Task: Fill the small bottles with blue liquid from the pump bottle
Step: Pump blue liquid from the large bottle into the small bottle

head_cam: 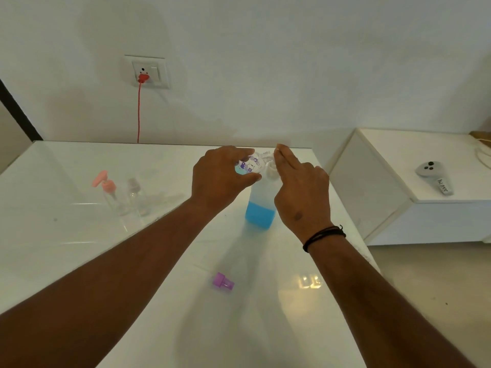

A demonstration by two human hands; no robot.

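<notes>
Holding small bottle (248, 166) at pump (268, 162) spout, left hand (220, 179) clamped around its body. Pressing pump head with right hand (300, 187), fingers straight. Likely light, slippery, thin-walled; gripping mid-body. Purple cap (223, 281) lying on bench (79, 235).

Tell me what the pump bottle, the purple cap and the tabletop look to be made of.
Pump bottle: translucent, slightly frosted plastic by the look; the blue liquid shows through its wall.
Purple cap: opaque moulded plastic, with an even colour and dull sheen.
Tabletop: glossy white, maybe glass or polished laminate; it mirrors a light and the bottles. Which one, I cannot tell.
</notes>
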